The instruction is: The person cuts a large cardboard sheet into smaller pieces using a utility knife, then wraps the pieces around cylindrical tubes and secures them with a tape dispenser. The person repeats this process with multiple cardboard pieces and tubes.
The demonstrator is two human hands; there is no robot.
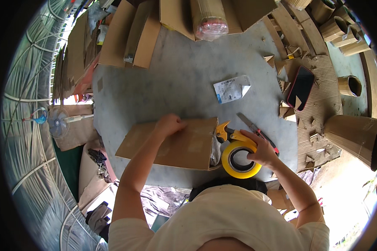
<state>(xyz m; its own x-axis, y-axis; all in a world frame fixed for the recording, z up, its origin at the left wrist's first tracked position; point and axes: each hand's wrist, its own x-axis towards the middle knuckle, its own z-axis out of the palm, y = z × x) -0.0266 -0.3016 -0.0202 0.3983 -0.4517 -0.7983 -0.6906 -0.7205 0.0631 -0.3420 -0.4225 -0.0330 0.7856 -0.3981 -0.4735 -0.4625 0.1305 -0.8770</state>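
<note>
A long, flat brown cardboard box lies on the grey table in front of me. My left hand is on its far edge, fingers curled in and pressed against the cardboard. In my right hand is a yellow tape dispenser carrying a large roll of yellow tape. The dispenser's head is right beside the box's right end, where clear plastic wrap shows in the opening. Just beyond the dispenser lies a utility knife with a red-and-black handle, blade pointing away.
A white printed label lies on the grey tabletop. At the far side stand open cartons and a plastic-wrapped roll. To the right are a phone, corrugated cardboard with scraps, and cardboard tubes.
</note>
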